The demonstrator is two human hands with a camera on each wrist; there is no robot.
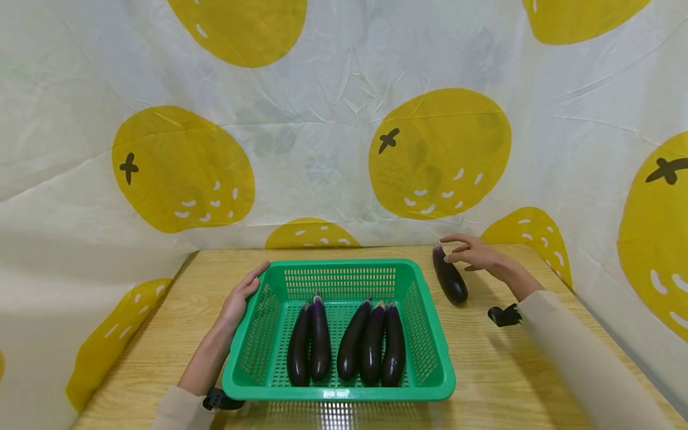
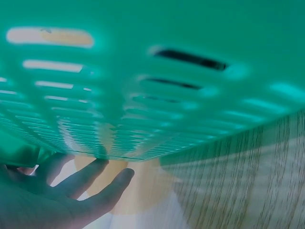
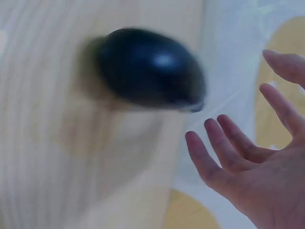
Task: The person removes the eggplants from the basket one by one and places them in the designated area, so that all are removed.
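A green plastic basket [image 1: 337, 393] stands on the table with several dark purple eggplants [image 1: 320, 343] lying in it, stems toward the far side. My left hand [image 1: 236, 304] rests against the basket's left rim; the left wrist view shows its fingers [image 2: 112, 191] stretched out beside the slotted outer wall. A single eggplant [image 1: 450, 276] lies on the table to the right of the basket. Over its stem end hovers my right hand [image 1: 475, 254], fingers spread. In the right wrist view a gap separates the fingertips from the blurred eggplant [image 3: 150, 69].
The wooden table [image 1: 516, 370] reaches back to a white curtain [image 1: 312, 149] printed with big yellow fruit, which also hangs at both sides. Black straps with small devices sit on both wrists.
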